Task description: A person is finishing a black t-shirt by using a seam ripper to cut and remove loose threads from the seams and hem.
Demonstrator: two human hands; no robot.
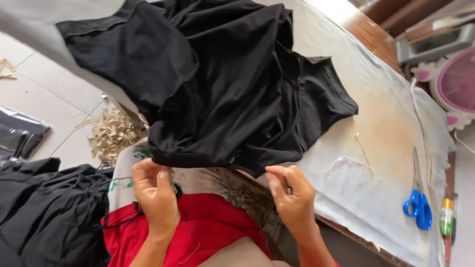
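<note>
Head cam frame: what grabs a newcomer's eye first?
The crumpled black garment dominates, spread over the cloth-covered table at the centre and top. At its near hem, the left hand and right hand pinch the fabric edge above a red cloth in the lap. Blue-handled scissors lie at the table's right end, and a pile of paper scraps sits on the floor to the left.

Two hands show: the left hand (pixel 156 193) and the right hand (pixel 292 195). One black garment (pixel 217 84) lies on the surface (pixel 376 118), with one heap of black cloth (pixel 49 212) on the floor. One pair of blue-handled scissors (pixel 418 195), one small bottle (pixel 447 217), one pink fan (pixel 457 81), one pile of paper shreds (pixel 111 133).
</note>
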